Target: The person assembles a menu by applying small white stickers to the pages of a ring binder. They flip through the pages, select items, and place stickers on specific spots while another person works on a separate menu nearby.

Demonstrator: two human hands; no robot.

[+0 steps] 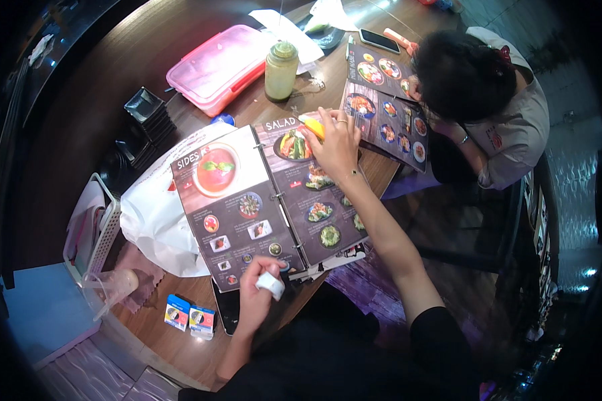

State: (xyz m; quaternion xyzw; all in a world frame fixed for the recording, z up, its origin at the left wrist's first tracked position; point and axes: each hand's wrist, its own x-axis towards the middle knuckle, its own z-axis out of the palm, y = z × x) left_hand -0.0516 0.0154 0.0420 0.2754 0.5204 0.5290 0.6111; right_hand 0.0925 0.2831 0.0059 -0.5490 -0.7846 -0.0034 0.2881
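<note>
An open ring-bound menu [261, 200] with food pictures lies on the round wooden table [201, 117]. My right hand [334, 144] rests on the top right corner of its right page and holds a yellow cloth [312, 125] there. At the menu's near edge, my left hand [257, 294] grips a small white roll [270, 284]. A dark phone [226, 309] lies just beside that hand.
A second person [481, 87] sits across the table over another open menu [384, 110]. A pink lidded box [221, 63], a green squeeze bottle [281, 70], stacked black dishes [147, 123], a white plastic bag [154, 214], two small boxes [189, 317] and a phone [379, 40] are on the table.
</note>
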